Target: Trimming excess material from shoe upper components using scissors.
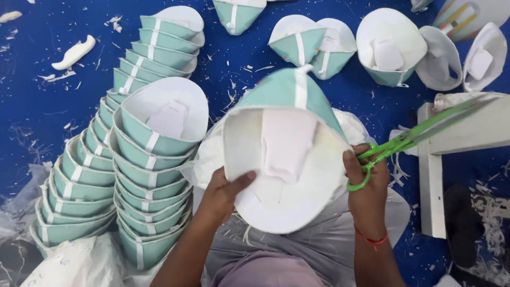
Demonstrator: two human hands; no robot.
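Gripping a teal cup-shaped mask, left hand (right hand around green scissors)

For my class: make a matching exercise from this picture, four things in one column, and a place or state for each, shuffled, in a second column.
1. left hand
2. right hand
3. stack of cups
4. white scrap

a. lying alone on the blue floor, upper left
b. holding green scissors
c. nested beside the person, on the left
d. thumb on the white inside of the held cup

Pairs: 1-d, 2-b, 3-c, 4-a
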